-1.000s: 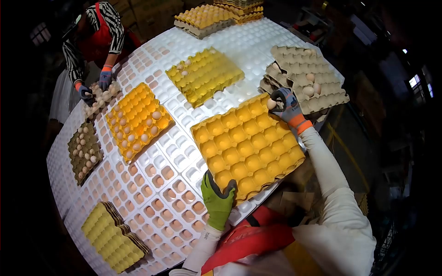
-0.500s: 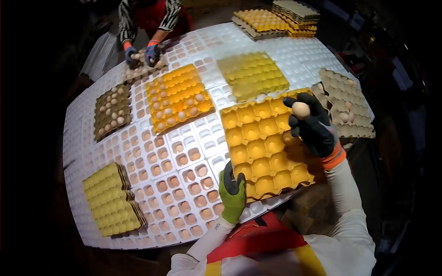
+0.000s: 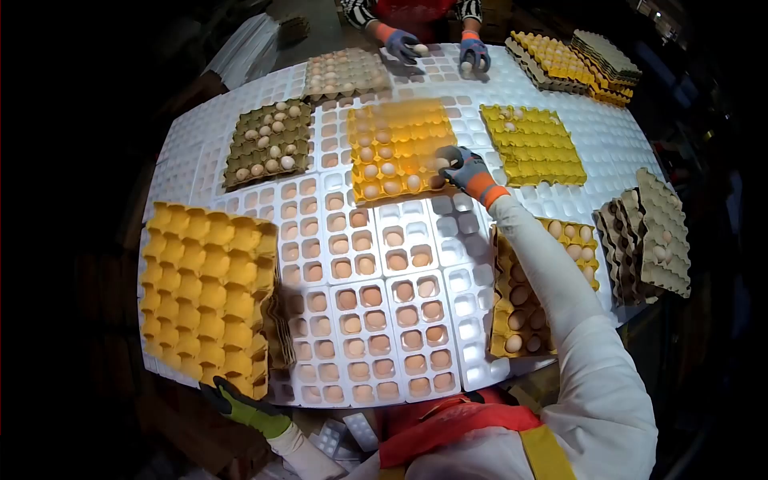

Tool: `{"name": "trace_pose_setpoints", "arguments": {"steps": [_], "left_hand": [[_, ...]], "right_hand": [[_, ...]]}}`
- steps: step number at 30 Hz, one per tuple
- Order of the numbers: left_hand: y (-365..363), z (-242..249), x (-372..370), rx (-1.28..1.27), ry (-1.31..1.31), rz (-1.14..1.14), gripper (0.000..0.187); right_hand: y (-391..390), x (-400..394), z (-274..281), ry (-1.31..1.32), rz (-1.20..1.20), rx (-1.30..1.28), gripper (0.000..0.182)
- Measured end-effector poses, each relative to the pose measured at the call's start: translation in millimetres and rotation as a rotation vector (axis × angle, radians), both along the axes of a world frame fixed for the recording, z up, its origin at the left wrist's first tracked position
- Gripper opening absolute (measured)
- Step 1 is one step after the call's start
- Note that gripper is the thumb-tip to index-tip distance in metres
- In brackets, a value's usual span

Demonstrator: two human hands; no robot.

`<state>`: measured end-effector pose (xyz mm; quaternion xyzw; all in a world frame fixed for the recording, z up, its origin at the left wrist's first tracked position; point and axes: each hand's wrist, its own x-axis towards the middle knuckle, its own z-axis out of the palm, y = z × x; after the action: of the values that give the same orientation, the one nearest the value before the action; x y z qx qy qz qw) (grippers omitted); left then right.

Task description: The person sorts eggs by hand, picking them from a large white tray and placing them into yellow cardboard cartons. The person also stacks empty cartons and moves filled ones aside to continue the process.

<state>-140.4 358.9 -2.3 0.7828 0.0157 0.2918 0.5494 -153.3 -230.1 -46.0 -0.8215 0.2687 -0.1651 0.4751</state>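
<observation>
My left hand, in a green and black glove, grips the near edge of a yellow egg tray with no eggs in its hollows. That tray lies over a tray stack at the table's left side. My right hand, in a grey glove with an orange cuff, pinches an egg above the near right corner of an orange-yellow tray. Eggs fill part of that tray, mainly on its left and near side. Under my right forearm is another yellow tray with eggs, partly hidden.
White plastic trays cover the table, many pockets holding eggs. A brown tray, a yellow-green tray and grey trays stand around. Across the table, a co-worker's gloved hands handle eggs. Stacked trays sit at the far right.
My left hand has carried the yellow tray leftward over the stack, revealing eggs in the tray on the right. My right hand has moved left and away from me with an egg. The view has shifted.
</observation>
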Motion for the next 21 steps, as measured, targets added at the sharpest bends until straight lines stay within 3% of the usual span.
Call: {"name": "trace_pose_setpoints", "arguments": {"steps": [1,2,5,10,17,20,21], "left_hand": [[37.5,-20.0,-4.2,0.369,-0.027,0.074,0.044],[51.1,-21.4,-6.7,0.341,0.001,0.071,0.051],[76.6,-28.4,-9.3,0.403,0.013,0.108,0.052],[92.0,-34.7,-6.1,0.485,0.002,0.112,0.053],[91.5,-38.6,0.4,0.579,-0.029,0.099,0.055],[103.9,-36.3,1.7,0.666,-0.053,0.084,0.056],[106.6,-38.1,4.0,0.742,-0.079,0.075,0.056]], "right_hand": [[0.6,13.5,-13.4,0.011,-0.037,-0.215,0.038],[1.5,23.7,-20.3,0.021,-0.074,-0.431,0.038],[4.2,44.5,-20.5,0.047,-0.073,-0.303,0.037],[1.8,68.6,-37.1,0.007,-0.044,-0.447,0.035],[-12.2,91.5,-42.4,0.006,-0.066,-0.348,0.042],[7.3,91.1,-41.4,-0.245,-0.181,-0.410,0.045],[19.7,82.7,-32.4,-0.187,-0.187,-0.183,0.048]]}}
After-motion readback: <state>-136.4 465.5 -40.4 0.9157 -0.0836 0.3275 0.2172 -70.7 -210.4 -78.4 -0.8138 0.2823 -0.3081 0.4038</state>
